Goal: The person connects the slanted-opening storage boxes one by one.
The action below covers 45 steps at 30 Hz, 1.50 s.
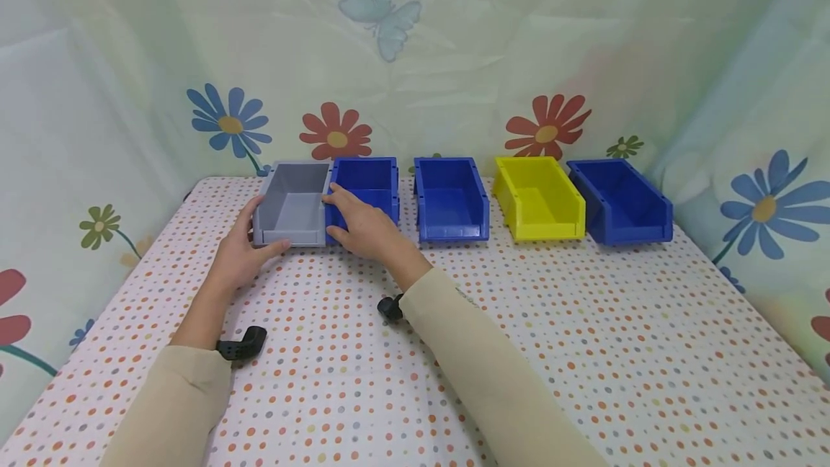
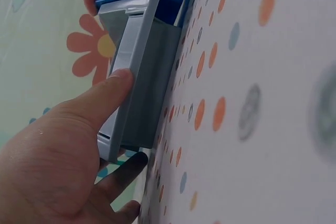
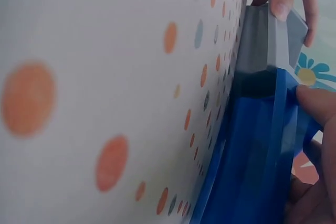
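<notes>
Left hand: thumb on the front lip, fingers curled round the outer side of the grey bin, so we log a pinch. Right hand: pinching the near left corner of the left blue bin, fingers at the rim that meets the grey one. Step, as we judge it: lining up these two, side by side and apparently touching, grey toward the far left corner of the worktop. Next move, we'd say, calls for holding both fronts level and easing the walls flush without tipping either.

Outward along the far edge: middle blue bin, a gap off from the held pair; yellow bin, beyond that; right blue bin, just beside the yellow, near the far right corner. Neither hand touches those three. Our count: five bins, being one grey, three blue, one yellow; two hands; two dark wrist devices, one per arm.
</notes>
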Motion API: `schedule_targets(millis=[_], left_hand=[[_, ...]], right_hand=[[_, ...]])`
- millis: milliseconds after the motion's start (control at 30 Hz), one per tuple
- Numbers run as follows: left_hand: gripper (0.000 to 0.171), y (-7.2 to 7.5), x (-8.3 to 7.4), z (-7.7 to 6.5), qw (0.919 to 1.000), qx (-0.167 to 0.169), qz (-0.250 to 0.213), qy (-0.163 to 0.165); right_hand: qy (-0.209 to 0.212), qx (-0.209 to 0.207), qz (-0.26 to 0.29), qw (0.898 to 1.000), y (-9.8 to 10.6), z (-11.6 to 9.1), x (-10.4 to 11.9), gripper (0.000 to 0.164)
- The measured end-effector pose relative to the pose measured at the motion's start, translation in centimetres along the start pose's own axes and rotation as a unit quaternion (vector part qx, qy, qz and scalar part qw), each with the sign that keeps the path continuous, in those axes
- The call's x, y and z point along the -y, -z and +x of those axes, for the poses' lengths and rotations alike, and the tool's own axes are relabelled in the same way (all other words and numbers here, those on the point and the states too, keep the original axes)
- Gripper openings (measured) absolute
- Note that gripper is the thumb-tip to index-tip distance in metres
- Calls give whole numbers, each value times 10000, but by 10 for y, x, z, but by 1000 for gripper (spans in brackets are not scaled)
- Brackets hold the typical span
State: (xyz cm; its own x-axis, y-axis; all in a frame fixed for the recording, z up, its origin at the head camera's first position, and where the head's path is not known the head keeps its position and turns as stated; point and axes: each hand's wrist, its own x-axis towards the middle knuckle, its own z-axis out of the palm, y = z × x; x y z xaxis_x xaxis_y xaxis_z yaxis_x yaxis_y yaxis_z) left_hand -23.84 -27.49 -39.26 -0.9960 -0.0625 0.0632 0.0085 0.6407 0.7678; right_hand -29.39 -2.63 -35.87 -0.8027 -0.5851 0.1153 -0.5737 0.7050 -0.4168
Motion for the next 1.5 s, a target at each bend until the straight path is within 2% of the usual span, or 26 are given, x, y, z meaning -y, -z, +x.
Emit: schedule_targets(millis=[133,333,567,1000,1233,1400,1500], left_hand=[[103,-2,-1,2,10000,-22,-42,-86],[103,-2,-3,2,9999,-41,-119,-39],[104,-1,-3,-1,9998,-14,-189,41],[105,0,-2,0,9997,-53,-203,130],[104,0,-4,0,9997,-81,-221,108],[104,-5,-1,-1,9996,-58,-230,126],[105,-3,-1,0,9998,-82,-119,155]], right_hand=[[-90,41,-63,9999,1,0,-1,60],[-145,149,-430,9989,6,2,-1,60],[-130,331,-590,9976,6,4,3,60],[13,255,-1081,9938,9,8,6,60],[-124,445,-945,9945,5,6,7,63],[-119,388,-995,9942,3,4,5,64],[-37,334,-825,9960,3,3,5,65]])
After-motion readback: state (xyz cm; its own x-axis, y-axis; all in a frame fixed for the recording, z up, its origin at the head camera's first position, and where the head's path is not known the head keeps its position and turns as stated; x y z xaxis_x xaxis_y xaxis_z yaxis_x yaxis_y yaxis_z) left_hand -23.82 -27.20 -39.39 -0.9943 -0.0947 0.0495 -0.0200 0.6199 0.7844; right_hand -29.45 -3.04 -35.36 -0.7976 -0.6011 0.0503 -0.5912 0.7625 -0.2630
